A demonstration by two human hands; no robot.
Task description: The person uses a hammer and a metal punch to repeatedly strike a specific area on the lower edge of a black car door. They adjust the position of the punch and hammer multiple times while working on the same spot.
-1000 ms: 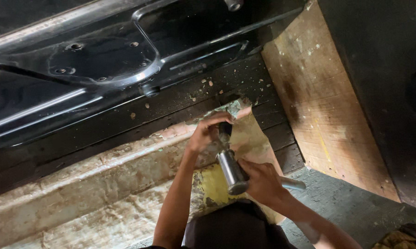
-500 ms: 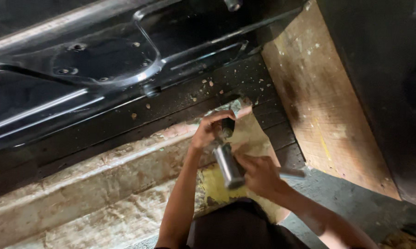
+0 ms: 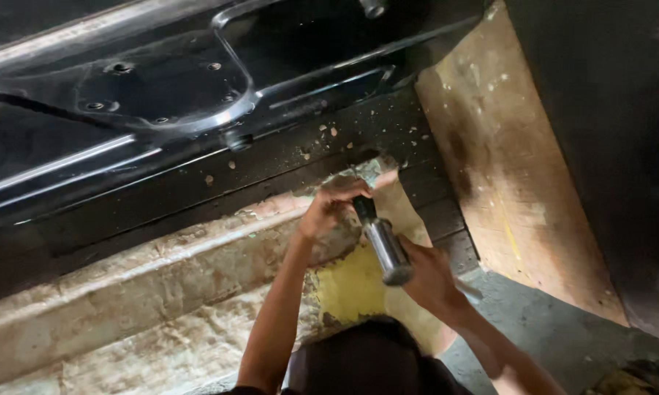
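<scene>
A shiny metal cylindrical power tool (image 3: 385, 249) with a dark front end points up and left at the edge of a worn, rusty panel (image 3: 161, 271). My right hand (image 3: 430, 276) grips the tool's rear body. My left hand (image 3: 334, 206) is wrapped around the tool's dark nose, pressed against the panel's flaking edge. A yellow patch of filler (image 3: 350, 287) lies just below the tool. My dark-clothed knee (image 3: 366, 362) fills the bottom middle.
A glossy black sheet-metal part (image 3: 161, 88) with holes and ribs spans the top. Pale chips lie scattered on the dark ribbed strip (image 3: 322, 143) below it. A wooden board (image 3: 505, 168) leans at the right, beside a dark wall. Grey concrete floor (image 3: 548, 336) shows at lower right.
Both hands and the tool have shifted slightly up and left along the panel edge. The grip on the tool is unchanged.
</scene>
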